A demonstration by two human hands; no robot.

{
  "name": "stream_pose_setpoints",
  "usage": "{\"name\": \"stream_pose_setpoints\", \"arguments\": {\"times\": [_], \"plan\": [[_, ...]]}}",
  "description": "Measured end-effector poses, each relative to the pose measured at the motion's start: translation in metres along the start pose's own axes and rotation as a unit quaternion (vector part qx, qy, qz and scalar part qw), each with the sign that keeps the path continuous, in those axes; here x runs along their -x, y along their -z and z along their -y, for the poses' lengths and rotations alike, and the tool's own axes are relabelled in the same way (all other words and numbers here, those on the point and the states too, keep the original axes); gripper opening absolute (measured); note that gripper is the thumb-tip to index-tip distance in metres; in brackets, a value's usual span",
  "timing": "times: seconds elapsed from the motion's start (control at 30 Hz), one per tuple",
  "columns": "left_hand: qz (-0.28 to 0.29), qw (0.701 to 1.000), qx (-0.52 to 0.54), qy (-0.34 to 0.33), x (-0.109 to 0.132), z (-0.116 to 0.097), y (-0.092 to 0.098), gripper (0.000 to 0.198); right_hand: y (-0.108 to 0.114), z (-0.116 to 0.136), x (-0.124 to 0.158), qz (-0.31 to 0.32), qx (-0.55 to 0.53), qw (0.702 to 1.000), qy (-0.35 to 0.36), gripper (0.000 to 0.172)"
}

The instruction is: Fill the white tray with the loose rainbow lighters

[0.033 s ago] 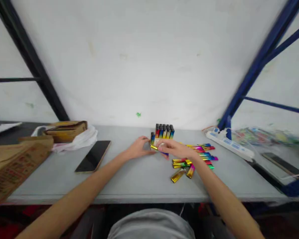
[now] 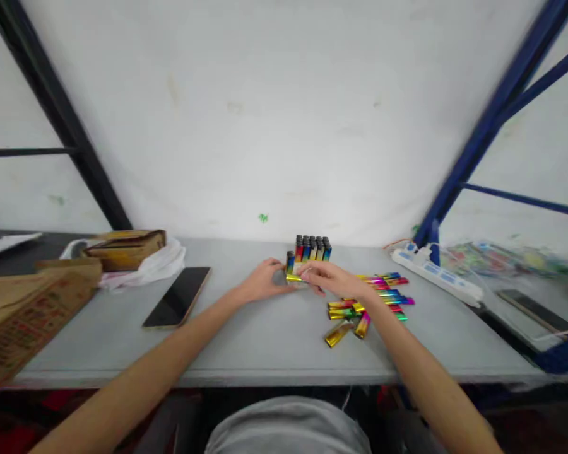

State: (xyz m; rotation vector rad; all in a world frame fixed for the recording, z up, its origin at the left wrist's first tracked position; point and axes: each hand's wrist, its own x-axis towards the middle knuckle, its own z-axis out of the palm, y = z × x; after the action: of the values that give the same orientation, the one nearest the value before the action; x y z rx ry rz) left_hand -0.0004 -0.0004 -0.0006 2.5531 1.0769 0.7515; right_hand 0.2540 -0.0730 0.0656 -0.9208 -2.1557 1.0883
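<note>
A block of upright lighters (image 2: 312,249) with dark tops stands at the back middle of the grey table (image 2: 265,340). My left hand (image 2: 262,280) rests beside the block's left front corner, with its fingers curled against the block's base. My right hand (image 2: 334,280) is at the block's front, fingers pinched on a gold lighter (image 2: 293,277) lying low between the two hands. Several loose metallic lighters (image 2: 369,299) in gold, pink, green and blue lie on the table just right of my right wrist.
A black phone (image 2: 177,296) lies left of my hands. Further left are a brown box on a white bag (image 2: 125,248) and a large cardboard box (image 2: 23,315). A white power strip (image 2: 435,274) and a second phone (image 2: 532,310) lie at the right.
My right hand has drawn slightly back toward the lighter block, and the blue end of the held lighter no longer shows below its fingers. The left hand has stayed put.
</note>
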Motion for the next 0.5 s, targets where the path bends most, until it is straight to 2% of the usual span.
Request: {"name": "stream_pose_setpoints", "arguments": {"times": [0.13, 0.23, 0.33, 0.5], "plan": [[-0.003, 1.000, 0.003, 0.005, 0.002, 0.000, -0.001, 0.067, 0.008, -0.021, -0.014, -0.199, 0.047, 0.979, -0.004, 0.054], [0.005, 1.000, 0.008, -0.005, 0.003, -0.003, -0.002, 0.070, 0.012, -0.036, -0.020, -0.286, 0.035, 0.957, -0.019, 0.056], [0.017, 1.000, 0.017, -0.019, 0.004, -0.009, -0.004, 0.071, 0.012, -0.042, -0.021, -0.297, 0.025, 0.955, -0.012, 0.060], [0.021, 0.999, 0.022, -0.029, 0.005, -0.016, -0.009, 0.070, -0.001, -0.035, -0.024, -0.238, -0.054, 0.970, -0.006, 0.055]]}}
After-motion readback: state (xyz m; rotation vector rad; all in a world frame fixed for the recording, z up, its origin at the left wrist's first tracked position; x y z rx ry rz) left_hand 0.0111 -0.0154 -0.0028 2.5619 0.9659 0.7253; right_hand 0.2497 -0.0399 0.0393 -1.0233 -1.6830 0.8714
